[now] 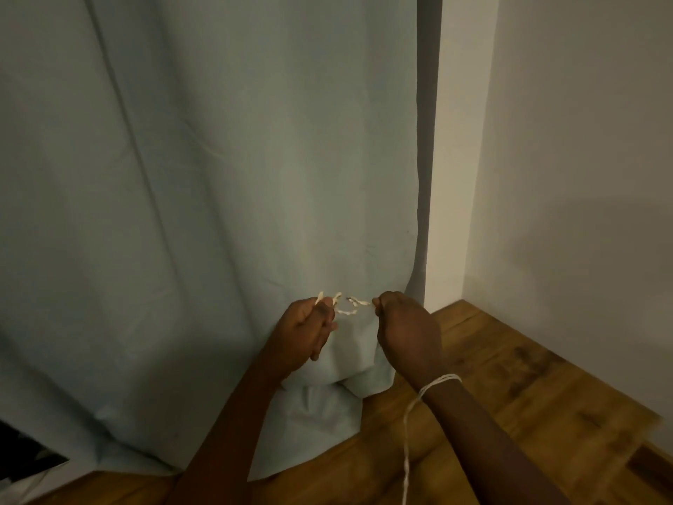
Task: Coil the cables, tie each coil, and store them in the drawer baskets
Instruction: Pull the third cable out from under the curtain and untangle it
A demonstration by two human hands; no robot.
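A thin cream twine [347,306] stretches between my two hands, held up in front of a pale curtain. My left hand [309,328] pinches one end, with short loose ends sticking up past its fingers. My right hand [404,331] grips the other end in a closed fist. The twine forms a small twisted loop between the hands. More of the same twine wraps around my right wrist [439,382] and hangs down out of view at the bottom. No cable, coil or drawer basket is visible.
A pale blue-green curtain [218,195] fills the left and centre and bunches on the wooden floor [510,413]. A white wall corner [546,158] stands at right. A dark object [22,453] sits at the lower left edge.
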